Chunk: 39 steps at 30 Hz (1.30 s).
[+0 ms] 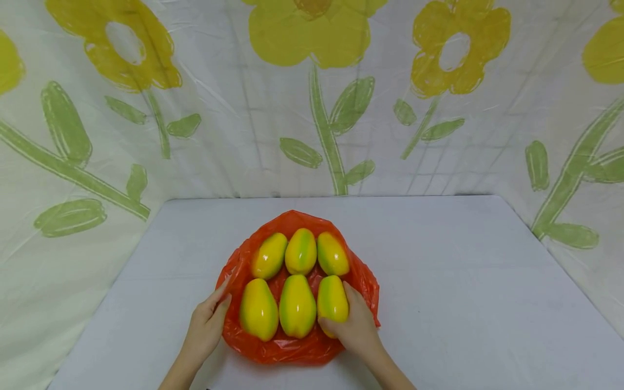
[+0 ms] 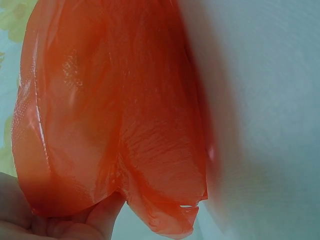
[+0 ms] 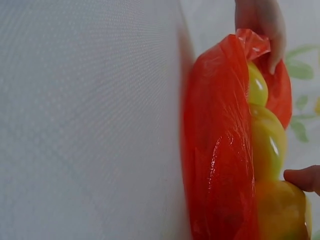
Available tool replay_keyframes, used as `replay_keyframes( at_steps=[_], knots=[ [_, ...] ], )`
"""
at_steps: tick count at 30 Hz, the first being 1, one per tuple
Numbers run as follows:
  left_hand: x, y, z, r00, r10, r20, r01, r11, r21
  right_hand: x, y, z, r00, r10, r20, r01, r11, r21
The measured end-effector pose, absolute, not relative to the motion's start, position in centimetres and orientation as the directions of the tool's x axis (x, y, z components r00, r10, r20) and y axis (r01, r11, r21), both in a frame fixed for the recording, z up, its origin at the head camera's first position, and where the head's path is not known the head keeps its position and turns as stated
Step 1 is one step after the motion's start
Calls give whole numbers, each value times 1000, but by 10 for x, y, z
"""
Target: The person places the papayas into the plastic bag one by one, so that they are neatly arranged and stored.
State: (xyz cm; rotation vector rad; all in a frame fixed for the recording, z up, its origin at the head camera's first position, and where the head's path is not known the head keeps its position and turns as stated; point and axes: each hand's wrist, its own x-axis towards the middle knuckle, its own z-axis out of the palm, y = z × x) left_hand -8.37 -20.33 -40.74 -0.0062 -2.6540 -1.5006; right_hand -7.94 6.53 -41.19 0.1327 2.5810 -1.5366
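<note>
A red plastic bag [image 1: 278,355] lies spread open on the table, with several glossy yellow-green papayas [image 1: 298,306] in two rows inside it. At the bag's left edge, my left hand [image 1: 207,325] pinches the rim; the left wrist view shows its thumb and fingers [image 2: 105,215] at the red plastic. My right hand [image 1: 358,327] grips the near right papaya [image 1: 333,298], thumb on the near side and fingers round its right side. In the right wrist view a fingertip [image 3: 300,179] touches that papaya [image 3: 282,210]; most of the hand is out of that view.
The bag rests on a table [image 1: 463,303] with a white cover, near its front edge. White curtains [image 1: 219,135] printed with yellow flowers and green leaves hang behind the table and at both sides.
</note>
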Motion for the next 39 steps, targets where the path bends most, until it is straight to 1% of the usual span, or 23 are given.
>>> replay_keyframes(
  at_steps=[4, 11, 18, 23, 26, 29, 32, 36, 39],
  knots=[
    [-83, -203, -407, -996, -38, 85, 54, 512, 857, -80, 64, -412, -989, 27, -147, 142, 469, -871],
    [-82, -204, -407, -998, -43, 51, 22, 511, 860, -82, 62, -416, -992, 37, -122, 125, 473, -872],
    [-82, -204, -406, -998, -41, 57, 28, 514, 858, -83, 66, -414, -989, 30, -147, 142, 498, -855],
    [-83, -204, -405, -998, -48, 49, 18, 509, 861, -83, 78, -405, -990, 42, -132, 136, 497, -857],
    [-84, -204, -405, -999, -49, 8, -18, 503, 864, -83, 90, -399, -993, 49, -107, 118, 475, -872],
    [-84, -204, -403, -998, -49, -40, -60, 497, 866, -84, 103, -394, -996, 41, -74, 85, 448, -890],
    [-84, -205, -401, -998, -40, -53, -66, 496, 866, -86, 119, -390, -999, 24, -29, 37, 455, -890],
    [-84, -208, -400, -999, -28, 23, 6, 496, 868, -88, 142, -387, -999, -3, 37, -33, 525, -851],
    [-83, -211, -400, -991, -32, 132, 98, 499, 861, -90, 160, -388, -997, -10, 71, -63, 602, -796]
  ],
)
